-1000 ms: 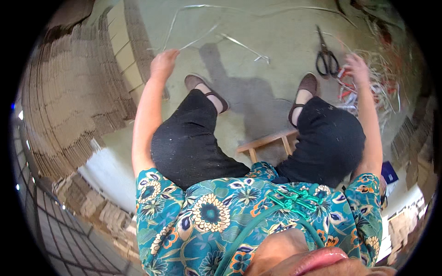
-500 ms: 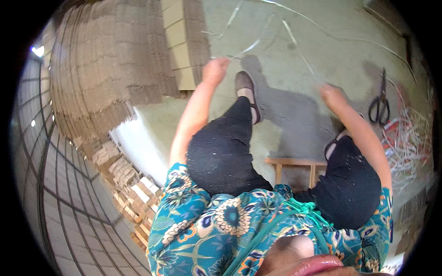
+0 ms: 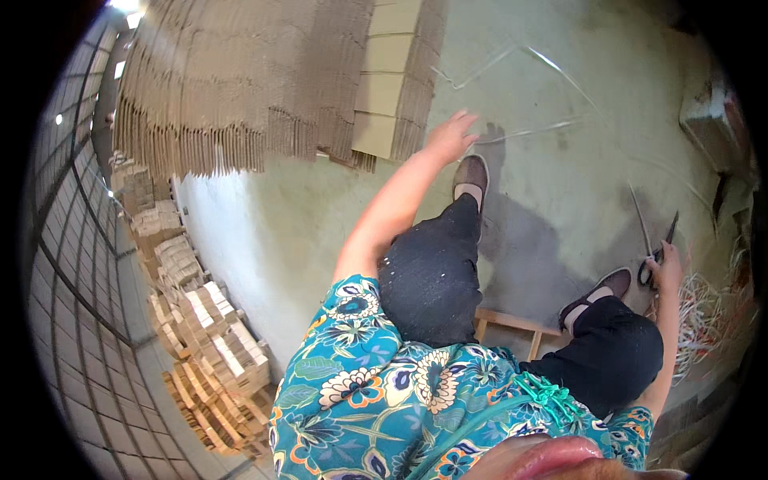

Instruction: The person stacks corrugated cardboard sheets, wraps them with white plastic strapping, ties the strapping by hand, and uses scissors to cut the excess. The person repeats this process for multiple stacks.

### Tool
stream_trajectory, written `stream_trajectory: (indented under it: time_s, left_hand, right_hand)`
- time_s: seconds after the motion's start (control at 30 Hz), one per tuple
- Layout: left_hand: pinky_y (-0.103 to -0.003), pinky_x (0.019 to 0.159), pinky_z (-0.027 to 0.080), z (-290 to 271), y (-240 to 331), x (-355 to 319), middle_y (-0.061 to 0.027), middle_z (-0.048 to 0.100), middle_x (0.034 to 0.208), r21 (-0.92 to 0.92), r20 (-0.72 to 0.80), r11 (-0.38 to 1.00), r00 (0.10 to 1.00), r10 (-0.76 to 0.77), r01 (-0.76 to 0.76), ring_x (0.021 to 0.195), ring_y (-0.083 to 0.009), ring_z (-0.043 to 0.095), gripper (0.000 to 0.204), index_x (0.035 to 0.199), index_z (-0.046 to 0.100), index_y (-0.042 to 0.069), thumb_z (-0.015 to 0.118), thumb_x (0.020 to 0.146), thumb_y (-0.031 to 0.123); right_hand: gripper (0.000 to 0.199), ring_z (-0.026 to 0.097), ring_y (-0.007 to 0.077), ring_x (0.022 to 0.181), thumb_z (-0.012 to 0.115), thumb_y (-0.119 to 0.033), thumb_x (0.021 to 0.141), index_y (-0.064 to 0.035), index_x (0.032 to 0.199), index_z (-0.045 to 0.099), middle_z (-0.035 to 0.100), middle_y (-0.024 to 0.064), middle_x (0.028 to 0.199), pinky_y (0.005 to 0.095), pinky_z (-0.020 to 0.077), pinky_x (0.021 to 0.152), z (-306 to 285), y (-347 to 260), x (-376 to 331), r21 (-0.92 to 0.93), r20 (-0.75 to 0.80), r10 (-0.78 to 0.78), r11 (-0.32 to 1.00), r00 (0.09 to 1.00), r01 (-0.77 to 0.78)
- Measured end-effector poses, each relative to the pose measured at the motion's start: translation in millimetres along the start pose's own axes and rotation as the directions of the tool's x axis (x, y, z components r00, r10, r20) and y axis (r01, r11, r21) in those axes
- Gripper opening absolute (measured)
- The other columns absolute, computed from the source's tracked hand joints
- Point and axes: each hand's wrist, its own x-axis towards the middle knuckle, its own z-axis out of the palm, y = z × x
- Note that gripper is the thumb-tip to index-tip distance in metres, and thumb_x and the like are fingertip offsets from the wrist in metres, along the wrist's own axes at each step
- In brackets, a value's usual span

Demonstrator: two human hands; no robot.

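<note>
My left hand [image 3: 454,138] is stretched out beside the stack of cardboard sheets [image 3: 392,80], its fingers apart. Close to its fingertips, a thin whitish plastic strap [image 3: 528,132] runs across the floor; I see no grip on it. On the far right, my right hand [image 3: 669,270] has its fingers closed round the black handles of a pair of scissors [image 3: 646,272]. The dark blades point away from me. A second length of strap [image 3: 640,216] reaches that hand; whether it is also held, I cannot tell.
A tangle of white and red strap scraps [image 3: 700,320] lies by my right forearm. Under me is a wooden stool [image 3: 516,323]. Bundled cardboard [image 3: 176,256] and wooden pallets [image 3: 212,404] stand at the left, beside a gridded wall [image 3: 80,320]. A pale block-shaped bundle [image 3: 712,128] sits far right.
My right hand has moved right and down from the strap to the scissors and closed on them. The left hand's fingers have opened beside the strap. The view has shifted.
</note>
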Motion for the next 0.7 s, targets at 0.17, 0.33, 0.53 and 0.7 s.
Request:
stream_trajectory:
  time_s: [0.17, 0.33, 0.53, 0.7]
  left_hand:
    - [-0.037, 0.079, 0.049, -67, -30, -32, -0.0121, 0.055, 0.118, -0.104, -0.106, 0.994, 0.994, -0.037, 0.026, 0.094, -0.0274, 0.060, 0.039, 0.117, 0.055, 0.009, 0.064, 0.082, 0.023]
    - [-0.036, 0.078, 0.049, -193, -44, -94, -0.0097, 0.057, 0.114, 0.005, -0.377, 0.994, 0.921, -0.102, 0.112, 0.091, -0.0257, 0.060, 0.032, 0.111, 0.057, 0.008, 0.064, 0.082, 0.021]
    - [-0.033, 0.072, 0.051, -336, -62, -161, -0.0083, 0.059, 0.109, 0.093, -0.694, 0.975, 0.716, -0.083, 0.203, 0.086, -0.0229, 0.062, 0.030, 0.109, 0.059, 0.008, 0.065, 0.082, 0.019]
    - [-0.023, 0.075, 0.048, -392, 2, -193, -0.0052, 0.064, 0.096, -0.347, -0.764, 0.922, 0.622, -0.170, -0.174, 0.088, -0.0118, 0.060, 0.026, 0.113, 0.060, 0.005, 0.061, 0.088, 0.011]
  right_hand:
    - [0.058, 0.058, 0.0314, 0.102, 0.070, -0.029, 0.072, -0.0111, 0.125, 0.051, 0.059, 0.0146, 0.116, 0.0379, 0.0459, 0.086, -78, -82, 53, 0.087, 0.114, -0.083, 0.994, 0.990, 0.073]
    - [0.046, 0.061, 0.0254, 0.078, 0.068, -0.020, 0.074, -0.0043, 0.116, 0.056, 0.064, 0.0138, 0.099, 0.0347, 0.0487, 0.074, -188, -199, 78, 0.390, 0.070, -0.333, 0.877, 0.940, 0.281]
    - [0.035, 0.058, 0.0104, 0.078, 0.064, -0.012, 0.080, -0.0030, 0.113, 0.058, 0.064, 0.0046, 0.094, 0.0246, 0.0466, 0.070, -300, -361, 50, 0.624, -0.298, -0.597, 0.469, 0.745, 0.625]
    - [0.038, 0.060, 0.0174, 0.087, 0.059, -0.011, 0.087, -0.0055, 0.123, 0.053, 0.061, 0.0094, 0.112, 0.0289, 0.0469, 0.080, -399, -414, -35, 0.301, -0.655, -0.697, 0.116, 0.293, 0.947]
